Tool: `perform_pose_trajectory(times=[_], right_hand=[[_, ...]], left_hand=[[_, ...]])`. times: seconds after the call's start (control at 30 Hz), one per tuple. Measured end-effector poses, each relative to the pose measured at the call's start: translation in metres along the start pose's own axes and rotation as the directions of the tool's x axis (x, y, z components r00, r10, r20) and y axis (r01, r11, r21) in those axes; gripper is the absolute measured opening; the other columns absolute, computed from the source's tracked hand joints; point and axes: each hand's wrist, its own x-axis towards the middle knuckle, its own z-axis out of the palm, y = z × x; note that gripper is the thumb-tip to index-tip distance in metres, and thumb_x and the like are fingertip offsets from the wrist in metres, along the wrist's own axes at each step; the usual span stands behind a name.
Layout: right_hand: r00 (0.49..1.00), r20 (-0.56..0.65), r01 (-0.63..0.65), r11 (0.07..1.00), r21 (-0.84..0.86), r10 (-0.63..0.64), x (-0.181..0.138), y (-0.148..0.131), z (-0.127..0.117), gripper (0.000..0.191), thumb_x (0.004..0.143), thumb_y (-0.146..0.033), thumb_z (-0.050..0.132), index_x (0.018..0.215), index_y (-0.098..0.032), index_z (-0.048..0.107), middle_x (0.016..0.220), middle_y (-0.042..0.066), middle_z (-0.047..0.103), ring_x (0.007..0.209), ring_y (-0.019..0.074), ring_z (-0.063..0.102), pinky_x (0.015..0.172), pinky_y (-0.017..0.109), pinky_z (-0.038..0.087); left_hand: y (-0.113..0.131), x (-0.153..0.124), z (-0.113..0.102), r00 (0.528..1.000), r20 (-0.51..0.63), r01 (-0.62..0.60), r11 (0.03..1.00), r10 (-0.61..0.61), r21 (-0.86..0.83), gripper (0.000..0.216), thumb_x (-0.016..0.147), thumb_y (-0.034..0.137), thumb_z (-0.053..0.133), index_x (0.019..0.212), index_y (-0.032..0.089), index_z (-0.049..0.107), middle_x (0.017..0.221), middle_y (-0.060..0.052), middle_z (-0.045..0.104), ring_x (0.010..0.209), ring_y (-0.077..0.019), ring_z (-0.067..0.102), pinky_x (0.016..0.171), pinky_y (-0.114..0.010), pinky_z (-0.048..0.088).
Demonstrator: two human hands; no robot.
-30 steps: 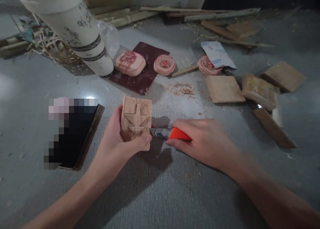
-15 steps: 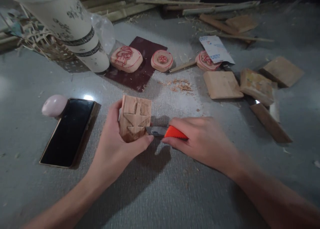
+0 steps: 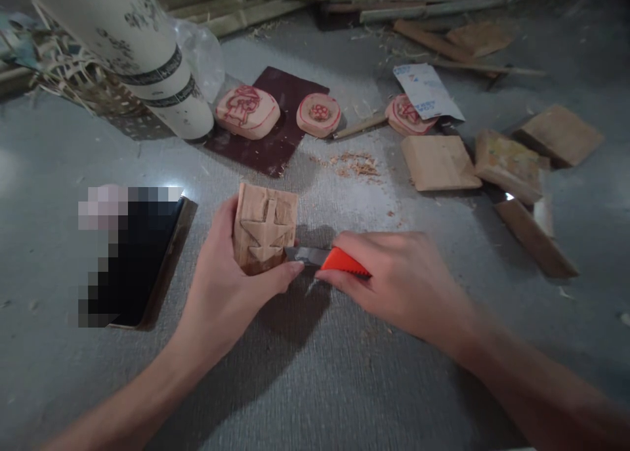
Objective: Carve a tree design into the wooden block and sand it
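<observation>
A small wooden block [image 3: 266, 221] with a shape carved in relief on its face is gripped by my left hand [image 3: 236, 280], fingers behind its left edge and thumb along the lower right. My right hand [image 3: 388, 274] is closed around the orange handle of a utility knife [image 3: 344, 262]. Its grey blade points left and meets the block's lower right edge, just above my left thumb tip. Whether the edge is cutting into the wood I cannot tell. Wood shavings [image 3: 361, 164] lie on the table beyond the knife.
A phone [image 3: 152, 260], partly pixelated, lies left. Behind stand a tall patterned cup [image 3: 147, 64] and a woven basket [image 3: 73, 83]. Red-marked wooden pieces [image 3: 249, 113] rest on and near dark sandpaper [image 3: 275, 155]. Plain wooden blocks [image 3: 440, 162] sit right; bamboo strips [image 3: 266, 18] lie at the back.
The knife and my right hand have shifted very slightly left against the block. The block's tilt is almost the same, and both hands keep their hold.
</observation>
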Motion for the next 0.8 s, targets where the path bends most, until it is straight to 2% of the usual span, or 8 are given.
perform_pose_trajectory(times=[0.13,0.37,0.53,0.7,0.8], right_hand=[[1.0,-0.022,-0.009,1.0,0.015,0.009,0.0,-0.004,0.0,0.042,0.112,-0.057,0.063,0.087,-0.024,0.065,0.066,-0.002,0.065,0.055,0.0162,0.056,0.056,0.033,0.027],[1.0,-0.014,-0.016,1.0,-0.02,0.016,-0.001,-0.007,-0.001,0.044,0.114,-0.059,0.058,0.088,-0.024,0.065,0.066,-0.002,0.066,0.053,0.0167,0.055,0.054,0.034,0.024],[1.0,-0.022,-0.017,0.997,-0.073,0.016,-0.003,-0.01,-0.002,0.046,0.114,-0.06,0.056,0.087,-0.025,0.062,0.065,-0.002,0.066,0.052,0.017,0.053,0.053,0.033,0.022],[0.999,-0.02,-0.038,0.989,-0.143,0.036,-0.003,-0.012,-0.002,0.049,0.115,-0.063,0.051,0.085,-0.025,0.061,0.065,-0.002,0.067,0.052,0.0181,0.053,0.054,0.032,0.02],[0.999,-0.036,-0.037,0.987,-0.154,0.032,-0.003,-0.013,-0.002,0.051,0.116,-0.063,0.049,0.085,-0.024,0.062,0.065,-0.002,0.067,0.051,0.0182,0.054,0.053,0.032,0.021]], left_hand=[[0.003,-0.001,0.002,0.998,-0.033,0.048,0.999,-0.048,-0.006,0.067,0.067,0.006,0.096,0.122,0.028,0.065,0.092,0.004,0.074,0.076,-0.0196,0.074,0.057,-0.025,0.06],[0.005,-0.001,0.001,0.999,-0.013,0.044,0.999,-0.044,-0.007,0.063,0.066,0.009,0.1,0.117,0.024,0.065,0.094,0.003,0.076,0.072,-0.0167,0.072,0.056,-0.023,0.059],[0.001,0.0,0.0,1.0,-0.011,0.007,0.999,-0.007,0.045,0.063,0.069,0.013,0.099,0.121,0.023,0.066,0.099,0.002,0.078,0.073,-0.0141,0.073,0.059,-0.02,0.062],[-0.004,0.003,-0.002,0.996,-0.037,-0.074,0.988,0.08,0.132,0.063,0.068,0.023,0.102,0.12,0.022,0.067,0.095,0.002,0.078,0.07,-0.0136,0.073,0.055,-0.019,0.063],[-0.004,0.002,-0.003,0.997,-0.027,-0.074,0.988,0.079,0.139,0.057,0.073,0.023,0.1,0.118,0.022,0.066,0.09,0.005,0.076,0.065,-0.0118,0.072,0.053,-0.018,0.062]])
